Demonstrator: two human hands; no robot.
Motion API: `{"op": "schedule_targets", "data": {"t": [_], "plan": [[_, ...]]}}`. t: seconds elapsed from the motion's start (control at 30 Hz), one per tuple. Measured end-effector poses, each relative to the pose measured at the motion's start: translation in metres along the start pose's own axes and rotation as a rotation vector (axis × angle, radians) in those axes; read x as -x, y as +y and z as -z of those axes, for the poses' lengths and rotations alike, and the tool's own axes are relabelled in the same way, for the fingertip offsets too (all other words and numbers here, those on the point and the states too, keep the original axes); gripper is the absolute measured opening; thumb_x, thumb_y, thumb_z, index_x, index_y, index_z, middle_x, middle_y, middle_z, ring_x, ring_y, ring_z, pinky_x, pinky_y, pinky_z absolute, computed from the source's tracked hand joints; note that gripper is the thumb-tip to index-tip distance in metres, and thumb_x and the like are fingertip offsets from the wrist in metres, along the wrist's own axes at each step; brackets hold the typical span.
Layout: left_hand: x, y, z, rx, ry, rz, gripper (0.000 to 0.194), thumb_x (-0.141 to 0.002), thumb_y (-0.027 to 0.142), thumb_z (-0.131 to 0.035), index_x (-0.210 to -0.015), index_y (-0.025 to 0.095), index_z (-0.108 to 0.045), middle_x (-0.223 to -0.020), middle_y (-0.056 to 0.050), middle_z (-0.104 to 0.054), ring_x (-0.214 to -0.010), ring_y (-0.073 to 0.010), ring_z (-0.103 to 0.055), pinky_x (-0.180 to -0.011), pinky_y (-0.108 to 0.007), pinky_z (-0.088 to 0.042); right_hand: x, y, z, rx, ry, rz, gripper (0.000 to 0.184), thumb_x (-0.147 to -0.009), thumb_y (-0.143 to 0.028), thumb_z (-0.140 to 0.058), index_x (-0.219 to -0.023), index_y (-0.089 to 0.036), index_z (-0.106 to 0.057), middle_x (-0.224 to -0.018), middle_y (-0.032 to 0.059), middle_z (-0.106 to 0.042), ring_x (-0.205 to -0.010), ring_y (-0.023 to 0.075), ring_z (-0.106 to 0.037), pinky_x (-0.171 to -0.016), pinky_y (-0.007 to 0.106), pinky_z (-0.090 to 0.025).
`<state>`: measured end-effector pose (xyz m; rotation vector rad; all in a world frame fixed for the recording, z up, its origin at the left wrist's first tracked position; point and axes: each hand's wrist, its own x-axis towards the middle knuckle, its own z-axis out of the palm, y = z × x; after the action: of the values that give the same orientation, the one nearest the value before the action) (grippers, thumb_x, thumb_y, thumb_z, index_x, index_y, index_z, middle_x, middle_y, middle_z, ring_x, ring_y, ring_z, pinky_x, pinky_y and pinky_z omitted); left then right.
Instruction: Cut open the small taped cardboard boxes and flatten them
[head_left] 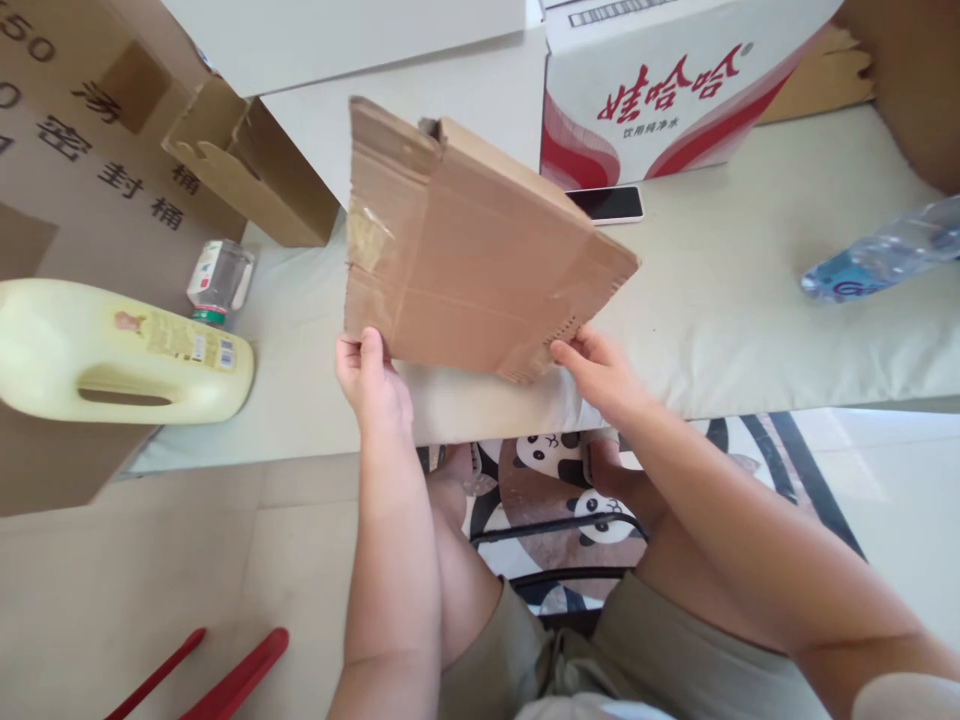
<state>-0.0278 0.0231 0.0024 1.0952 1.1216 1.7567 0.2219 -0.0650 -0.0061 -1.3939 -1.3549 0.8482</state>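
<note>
A flattened brown cardboard box (480, 250) is held up at a tilt above the pale cloth surface, with strips of clear tape along its left flap. My left hand (371, 375) pinches its lower left corner, thumb on the near face. At the lower right edge, my right hand (600, 370) grips the cardboard, fingers partly behind it. A phone (611, 205) with a dark screen lies behind the box, partly covered by it.
White cartons stand at the back, one with red printing (652, 110). On the left are a yellow jug (172, 340), a small clear bottle (219, 280) and an open brown box (262, 170). A water bottle (885, 255) lies at right. Red handles (240, 675) show at lower left.
</note>
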Motion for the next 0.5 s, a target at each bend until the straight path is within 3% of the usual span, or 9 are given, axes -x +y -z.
{"op": "schedule_targets", "data": {"t": [0.1,0.17,0.27,0.37,0.43,0.5], "plan": [[0.0,0.001,-0.001,-0.056,0.055,-0.086,0.046,-0.075,0.06,-0.077,-0.091,0.023,-0.054,-0.095,-0.002,-0.065,-0.099,-0.0179,-0.066,-0.094,-0.034,-0.053,0.001,-0.008,0.004,-0.232,0.042,-0.052,0.034,-0.095,-0.051,-0.051,-0.109,-0.024,-0.065,-0.112,0.0081,-0.075,-0.108,0.0234,-0.071,-0.099,0.046,-0.058],[0.003,0.002,-0.003,-0.123,0.076,-0.118,0.048,-0.075,0.062,-0.075,-0.094,0.023,-0.056,-0.098,-0.003,-0.065,-0.105,-0.0207,-0.066,-0.1,-0.037,-0.052,0.002,-0.013,0.008,-0.318,0.009,-0.025,0.05,-0.092,-0.061,-0.052,-0.125,-0.025,-0.06,-0.133,0.0097,-0.069,-0.126,0.0255,-0.064,-0.108,0.048,-0.053],[0.007,0.001,-0.001,-0.191,0.025,-0.105,0.047,-0.079,0.064,-0.071,-0.097,0.023,-0.057,-0.104,-0.006,-0.067,-0.112,-0.0242,-0.066,-0.106,-0.042,-0.05,0.005,-0.016,0.01,-0.32,-0.139,0.041,0.08,-0.088,-0.071,-0.054,-0.154,-0.028,-0.035,-0.163,0.0096,-0.042,-0.148,0.0263,-0.045,-0.119,0.048,-0.044],[0.009,-0.005,0.006,-0.206,-0.056,-0.02,0.052,-0.083,0.067,-0.066,-0.114,0.025,-0.058,-0.126,-0.01,-0.065,-0.129,-0.0268,-0.06,-0.115,-0.045,-0.044,0.007,-0.012,0.008,-0.229,-0.241,0.096,0.096,-0.088,-0.069,-0.058,-0.163,-0.031,-0.013,-0.173,0.0067,-0.018,-0.156,0.0278,-0.031,-0.125,0.05,-0.035],[0.009,-0.009,0.011,-0.215,-0.077,0.062,0.065,-0.084,0.068,-0.063,-0.133,0.028,-0.051,-0.149,-0.012,-0.054,-0.144,-0.027,-0.049,-0.122,-0.044,-0.038,0.007,-0.008,0.006,-0.165,-0.244,0.104,0.101,-0.087,-0.065,-0.062,-0.164,-0.032,-0.006,-0.171,0.0079,-0.024,-0.153,0.0298,-0.037,-0.123,0.052,-0.038],[0.008,-0.012,0.013,-0.204,-0.094,0.123,0.076,-0.084,0.069,-0.06,-0.147,0.031,-0.041,-0.162,-0.01,-0.041,-0.152,-0.0259,-0.039,-0.125,-0.042,-0.033,0.006,-0.006,0.004,-0.141,-0.188,0.09,0.1,-0.087,-0.06,-0.065,-0.164,-0.031,-0.008,-0.16,0.0113,-0.044,-0.138,0.0307,-0.054,-0.113,0.052,-0.049]]}}
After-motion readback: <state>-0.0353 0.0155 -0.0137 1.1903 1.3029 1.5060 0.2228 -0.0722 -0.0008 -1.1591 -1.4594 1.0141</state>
